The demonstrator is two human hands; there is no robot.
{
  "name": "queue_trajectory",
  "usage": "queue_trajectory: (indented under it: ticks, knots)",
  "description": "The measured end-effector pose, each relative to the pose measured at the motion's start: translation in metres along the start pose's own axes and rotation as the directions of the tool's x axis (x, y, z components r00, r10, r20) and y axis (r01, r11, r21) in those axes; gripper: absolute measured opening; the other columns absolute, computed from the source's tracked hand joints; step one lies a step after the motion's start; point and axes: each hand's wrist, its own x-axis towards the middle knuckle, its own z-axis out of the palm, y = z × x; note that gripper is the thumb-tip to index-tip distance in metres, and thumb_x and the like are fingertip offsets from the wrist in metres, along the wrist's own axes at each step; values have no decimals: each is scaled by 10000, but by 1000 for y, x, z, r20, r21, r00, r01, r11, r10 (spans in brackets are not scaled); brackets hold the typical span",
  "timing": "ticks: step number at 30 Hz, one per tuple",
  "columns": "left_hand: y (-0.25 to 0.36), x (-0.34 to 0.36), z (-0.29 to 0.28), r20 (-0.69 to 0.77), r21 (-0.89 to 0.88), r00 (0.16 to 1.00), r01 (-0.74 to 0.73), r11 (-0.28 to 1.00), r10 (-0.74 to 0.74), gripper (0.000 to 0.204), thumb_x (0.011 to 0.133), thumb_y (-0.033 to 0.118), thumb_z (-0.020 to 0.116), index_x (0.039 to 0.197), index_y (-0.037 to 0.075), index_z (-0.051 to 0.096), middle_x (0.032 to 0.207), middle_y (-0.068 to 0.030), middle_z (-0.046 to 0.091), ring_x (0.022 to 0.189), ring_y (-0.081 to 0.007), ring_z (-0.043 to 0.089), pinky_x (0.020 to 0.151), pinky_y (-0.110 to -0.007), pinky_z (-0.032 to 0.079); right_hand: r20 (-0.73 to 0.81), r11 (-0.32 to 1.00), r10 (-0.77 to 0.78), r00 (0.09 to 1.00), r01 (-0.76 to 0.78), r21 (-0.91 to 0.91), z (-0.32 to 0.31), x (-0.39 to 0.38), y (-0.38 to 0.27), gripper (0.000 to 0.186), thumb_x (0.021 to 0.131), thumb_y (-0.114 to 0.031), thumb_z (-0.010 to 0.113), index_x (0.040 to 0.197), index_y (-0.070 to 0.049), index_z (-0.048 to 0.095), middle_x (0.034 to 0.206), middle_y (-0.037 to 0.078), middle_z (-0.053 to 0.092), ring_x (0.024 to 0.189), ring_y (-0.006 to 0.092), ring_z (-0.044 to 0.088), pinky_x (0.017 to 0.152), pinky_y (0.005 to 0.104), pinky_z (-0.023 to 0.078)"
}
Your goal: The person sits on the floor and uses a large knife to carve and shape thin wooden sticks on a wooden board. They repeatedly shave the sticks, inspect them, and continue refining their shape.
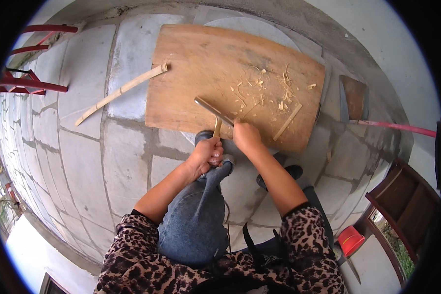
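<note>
My right hand [246, 136] is closed round the near end of a knife [211, 110], its narrow metal blade seen edge-on and pointing up and left over the board. Between the fingers of my left hand [208, 154] is a short bamboo strip [217, 127], its far end meeting the knife blade. Both hands are close together at the near edge of a wooden board [191, 59]. Pale shavings [259, 88] lie scattered on the board's right half, beside a loose bamboo strip [287, 121]. The knife's handle is hidden inside my right hand.
A long split bamboo piece [122, 91] rests with one end on the board's left edge. Red metal furniture [36, 84] stands far left. At the right are a dustpan [354, 99] with a pink handle, a dark wooden chair [404, 198] and a red container [350, 240].
</note>
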Motion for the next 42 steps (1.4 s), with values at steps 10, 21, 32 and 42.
queue_trajectory:
  ticks: [10, 21, 32, 42]
  knots:
    - [-3, 0, -3, -66, 72, 997, -36, 997, 41, 354, 954, 295, 389, 628, 163, 355, 467, 37, 255, 379, -107, 219, 443, -287, 301, 107, 1000, -16, 994, 18, -23, -23, -5, -14, 191, 858, -101, 441, 984, -5, 548, 775, 222, 661, 750, 377, 667, 665, 493, 530]
    - [0, -17, -14, 72, 15, 996, -54, 998, 53, 385, 998, 365, 348, 684, 143, 340, 488, 37, 263, 397, -106, 224, 499, -277, 372, 48, 996, 92, 995, -92, -1, 2, 10, 7, 204, 875, -140, 482, 1001, 11, 535, 782, 232, 660, 774, 406, 655, 680, 508, 515]
    - [4, -22, -13, 207, -102, 895, -382, 919, 395, 283, 1001, 310, 372, 861, 91, 482, 675, 6, 440, 574, -109, 422, 533, -213, 349, -420, 997, 70, 905, -69, 16, 17, -25, 40, 450, 872, -189, 606, 1258, 5, 478, 1059, 188, 569, 994, 352, 542, 864, 394, 451]
    - [3, -13, -13, 338, 81, 884, -368, 926, 322, 232, 987, 138, 434, 1155, 12, 532, 980, -75, 632, 774, -106, 595, 699, -232, 491, 136, 104, 57, 989, -142, 984, -42, -1, -35, 277, 962, -253, 526, 996, -4, 643, 801, 6, 599, 700, 74, 550, 630, 242, 458]
